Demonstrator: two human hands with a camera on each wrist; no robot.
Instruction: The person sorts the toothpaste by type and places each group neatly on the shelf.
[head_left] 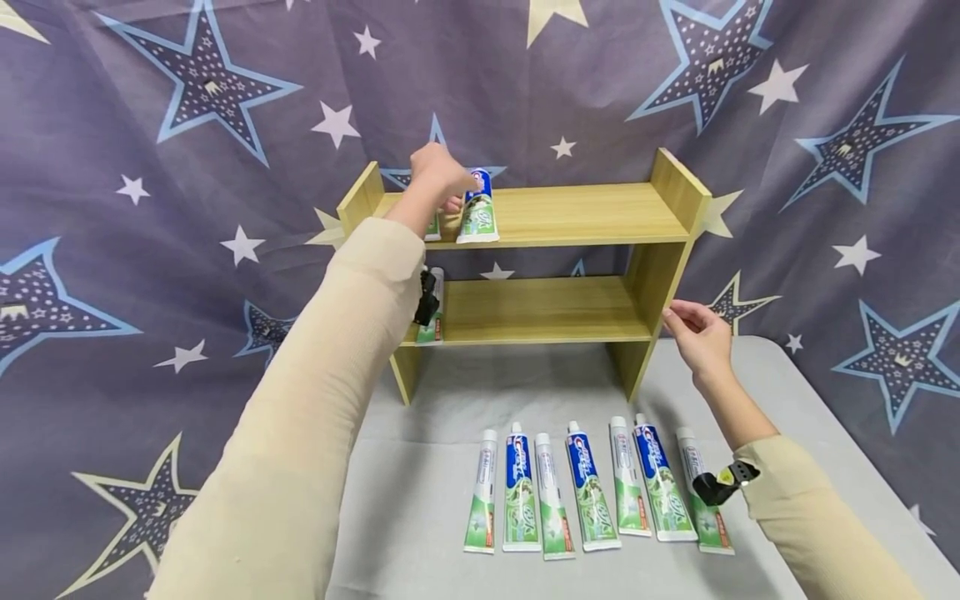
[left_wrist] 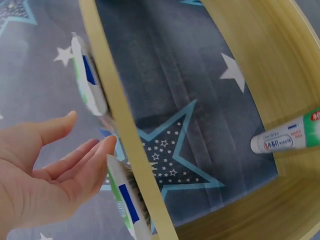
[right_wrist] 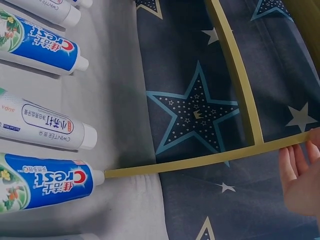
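Observation:
On the top board of a wooden shelf (head_left: 577, 215), a blue, white and green Crest toothpaste tube (head_left: 478, 218) stands leaning back. My left hand (head_left: 438, 179) is beside it, partly covering a second tube (head_left: 433, 229) to its left. In the left wrist view, that hand's thumb and fingers are spread apart, with nothing between them, near the two tubes. My right hand (head_left: 701, 333) touches the shelf's right side panel, thumb at the front edge; in the right wrist view its fingers (right_wrist: 292, 162) lie fairly straight against the outer side.
A white and green toothpaste tube (head_left: 431, 321) stands at the left of the middle board, partly behind the left wrist. Several more tubes, such as this Crest one (head_left: 590, 492), lie in a row on the grey tabletop (head_left: 420, 467). A star-patterned curtain (head_left: 480, 50) hangs behind.

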